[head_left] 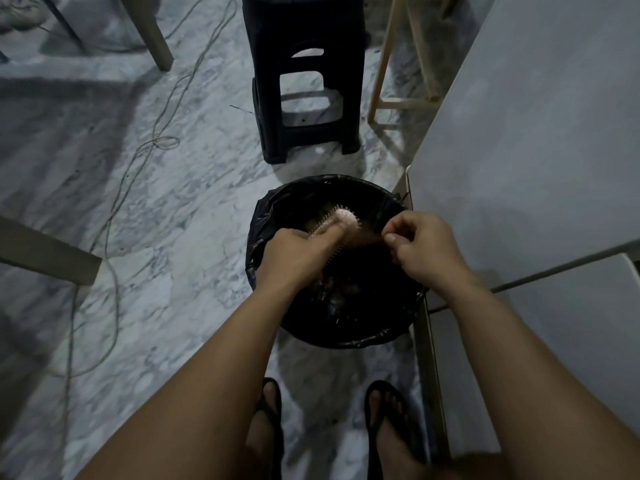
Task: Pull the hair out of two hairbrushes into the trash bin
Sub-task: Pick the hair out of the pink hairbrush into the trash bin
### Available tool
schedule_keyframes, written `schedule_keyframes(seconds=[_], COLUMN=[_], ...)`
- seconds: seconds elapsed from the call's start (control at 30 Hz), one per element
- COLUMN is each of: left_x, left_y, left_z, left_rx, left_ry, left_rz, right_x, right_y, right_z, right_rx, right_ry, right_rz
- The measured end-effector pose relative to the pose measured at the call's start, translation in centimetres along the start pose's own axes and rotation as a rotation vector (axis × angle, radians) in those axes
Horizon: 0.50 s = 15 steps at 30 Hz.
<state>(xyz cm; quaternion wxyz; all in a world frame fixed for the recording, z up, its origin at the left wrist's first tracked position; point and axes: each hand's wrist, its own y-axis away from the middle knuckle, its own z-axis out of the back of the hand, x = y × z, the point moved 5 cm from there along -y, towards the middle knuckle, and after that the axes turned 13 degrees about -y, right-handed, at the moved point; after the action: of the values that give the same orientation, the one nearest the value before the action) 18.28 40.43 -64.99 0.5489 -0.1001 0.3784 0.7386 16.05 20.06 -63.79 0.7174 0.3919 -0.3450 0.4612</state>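
A round trash bin (266, 216) lined with a black bag stands on the marble floor below me. Over its opening my left hand (298, 254) grips a light pink hairbrush (344, 218), thumb laid along its back, bristles facing right. My right hand (419, 249) is pinched on a tuft of brownish hair (372, 235) that stretches from the bristles to its fingertips. Clumps of hair (339, 289) lie inside the bin. A second brush is not visible.
A black plastic stool (304, 77) stands beyond the bin. A grey table (536, 133) runs along the right, its edge beside the bin. Cables (114, 216) trail over the floor at left. Wooden furniture legs (48, 252) sit left and behind. My sandalled feet (329, 427) are below.
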Motion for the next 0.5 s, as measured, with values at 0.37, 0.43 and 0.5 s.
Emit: schedule_keyframes(seconds=[0.37, 0.43, 0.5], left_x=[0.1, -0.3, -0.5], left_y=[-1.6, -1.6, -1.5], left_z=[3.0, 3.0, 2.8], left_rx=[-0.187, -0.184, -0.163], left_ry=[-0.021, -0.041, -0.050], left_rz=[0.042, 0.027, 0.016], right_x=[-2.2, -2.5, -2.5], right_y=[-1.4, -1.4, -1.5], right_z=[2.5, 2.4, 1.7], right_rx=[-0.162, -0.132, -0.023], right_ry=[0.389, 0.430, 0.381], right_rz=[-0.239, -0.275, -0.276])
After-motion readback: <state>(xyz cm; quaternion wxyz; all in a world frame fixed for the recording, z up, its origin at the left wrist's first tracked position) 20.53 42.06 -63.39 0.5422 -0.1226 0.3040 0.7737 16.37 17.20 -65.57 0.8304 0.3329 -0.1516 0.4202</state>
